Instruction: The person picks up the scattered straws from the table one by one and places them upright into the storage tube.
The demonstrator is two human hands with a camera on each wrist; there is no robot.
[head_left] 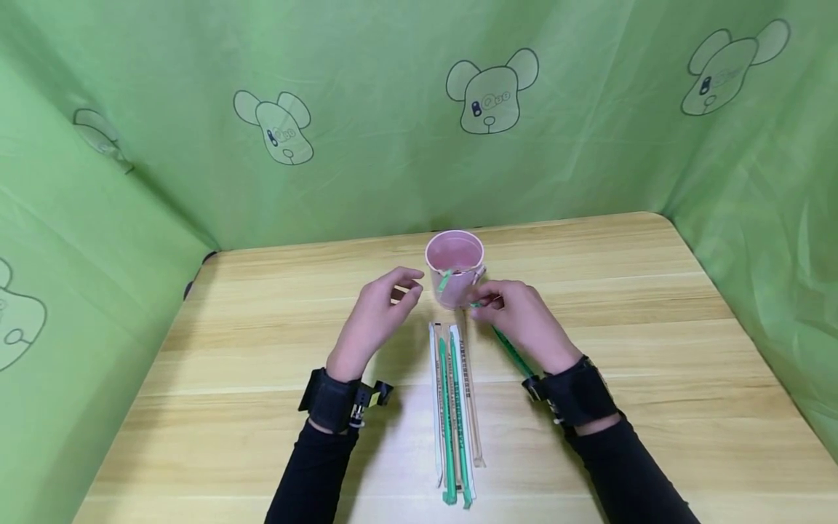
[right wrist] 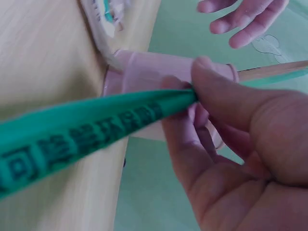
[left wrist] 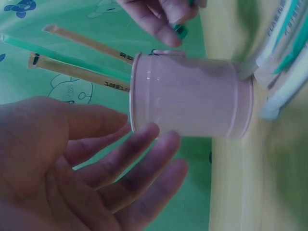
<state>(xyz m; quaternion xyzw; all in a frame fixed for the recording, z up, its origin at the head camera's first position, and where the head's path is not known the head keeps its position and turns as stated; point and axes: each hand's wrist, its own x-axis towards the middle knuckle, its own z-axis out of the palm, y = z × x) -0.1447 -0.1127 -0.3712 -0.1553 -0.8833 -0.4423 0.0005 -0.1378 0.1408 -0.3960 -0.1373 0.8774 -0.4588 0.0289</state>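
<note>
A small pink bucket (head_left: pixel 450 290) stands toward the back of the table. In the left wrist view, a green straw (left wrist: pixel 65 58) and two brown paper-wrapped straws (left wrist: pixel 79 73) stick out of its mouth. My right hand (head_left: pixel 521 318), close to the bucket's right side, pinches one end of a green wrapped straw (right wrist: pixel 96 122) printed with dark characters. The straw's other end slants down toward the wrist. To the bucket's left, my left hand (head_left: pixel 377 313) holds nothing, its fingers loosely bent near the rim.
Several wrapped straws (head_left: pixel 447 407), green, white and brown, lie side by side on the wooden table (head_left: pixel 262 349) in front of the bucket. Green fabric (head_left: pixel 380 167) with bear-head drawings hangs behind the table and along its sides.
</note>
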